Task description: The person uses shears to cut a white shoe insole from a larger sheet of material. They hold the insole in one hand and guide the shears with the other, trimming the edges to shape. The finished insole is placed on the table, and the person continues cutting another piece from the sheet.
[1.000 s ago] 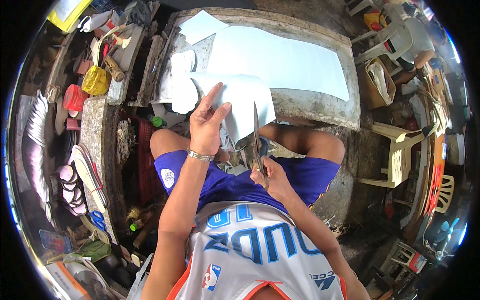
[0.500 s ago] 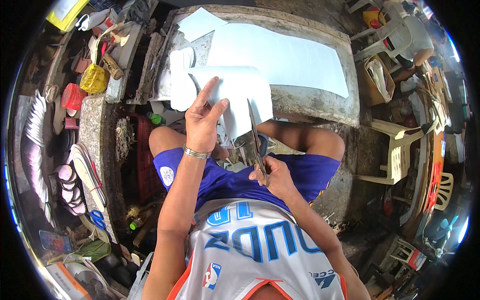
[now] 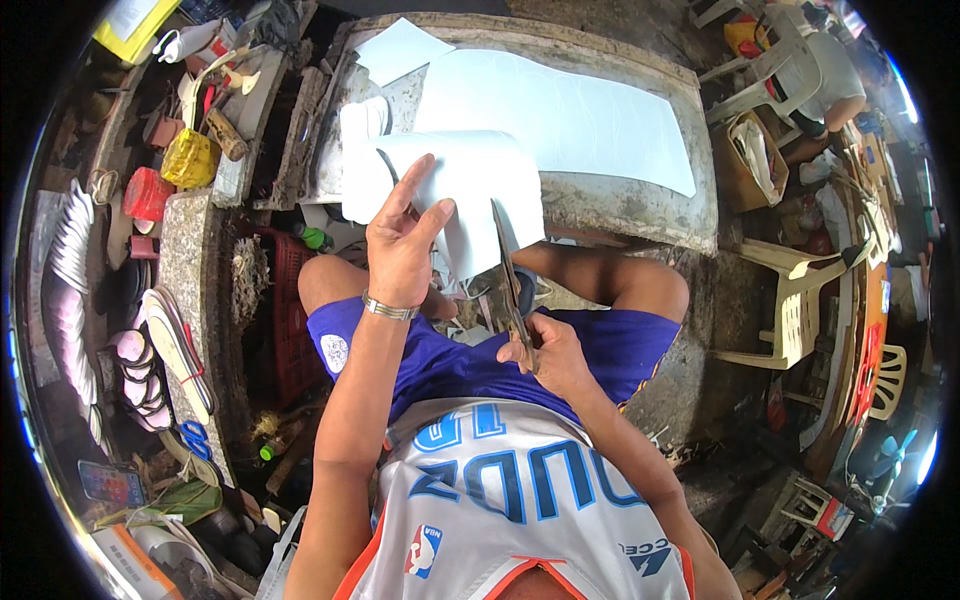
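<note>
My left hand [image 3: 402, 250], with a metal watch band at the wrist, grips a curled white sheet [image 3: 490, 165]. Its thumb and forefinger lie along the top face; the other fingers are hidden under the sheet. My right hand [image 3: 552, 355] is closed round the handles of long dark scissors [image 3: 511, 280]. Their blades point away from me, with the tips at the sheet's lower right part. Just left of the held sheet lie white rounded cut pieces [image 3: 362, 120], partly covered by it. Beyond, a large white sheet [image 3: 570, 110] lies flat on a worn low table [image 3: 620, 205].
A smaller white sheet [image 3: 402, 50] lies at the table's far left. On my left are a ledge with sandal soles [image 3: 180, 345], blue-handled scissors [image 3: 194, 438], and a phone [image 3: 112, 484]. Plastic chairs [image 3: 790, 305], a cardboard box [image 3: 757, 160] and a seated person [image 3: 835, 80] are on the right.
My left hand and the held sheet have shifted very slightly left. The scissor tips have moved a little left with them; my right hand stays nearly in place.
</note>
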The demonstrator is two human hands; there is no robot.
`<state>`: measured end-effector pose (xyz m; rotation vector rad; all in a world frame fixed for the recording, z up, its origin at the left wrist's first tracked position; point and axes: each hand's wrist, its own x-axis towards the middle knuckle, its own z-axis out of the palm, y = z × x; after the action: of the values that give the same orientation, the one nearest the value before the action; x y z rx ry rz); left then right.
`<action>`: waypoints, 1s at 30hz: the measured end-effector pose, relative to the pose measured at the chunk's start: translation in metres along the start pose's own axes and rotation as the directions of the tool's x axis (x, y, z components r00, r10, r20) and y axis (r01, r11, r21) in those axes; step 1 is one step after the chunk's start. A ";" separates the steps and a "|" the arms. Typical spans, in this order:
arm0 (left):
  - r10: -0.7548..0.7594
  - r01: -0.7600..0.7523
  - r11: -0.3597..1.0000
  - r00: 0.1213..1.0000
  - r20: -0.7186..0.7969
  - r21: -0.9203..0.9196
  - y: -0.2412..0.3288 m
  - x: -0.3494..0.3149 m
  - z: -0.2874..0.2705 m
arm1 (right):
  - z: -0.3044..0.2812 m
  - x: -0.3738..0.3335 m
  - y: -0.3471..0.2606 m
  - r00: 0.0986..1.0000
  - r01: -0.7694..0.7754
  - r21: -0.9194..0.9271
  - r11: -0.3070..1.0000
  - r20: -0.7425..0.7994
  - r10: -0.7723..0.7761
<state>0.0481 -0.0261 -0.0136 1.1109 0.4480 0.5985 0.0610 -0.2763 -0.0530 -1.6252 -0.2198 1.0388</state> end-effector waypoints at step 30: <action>0.078 -0.081 0.992 0.996 0.034 0.101 0.019 0.006 -0.001 | -0.016 0.004 -0.014 0.990 0.050 -0.037 0.998 0.134 -0.044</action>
<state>0.0478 -0.0159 0.0037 1.2391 0.4133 0.6335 0.0801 -0.2802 -0.0439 -1.5807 -0.3688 1.1138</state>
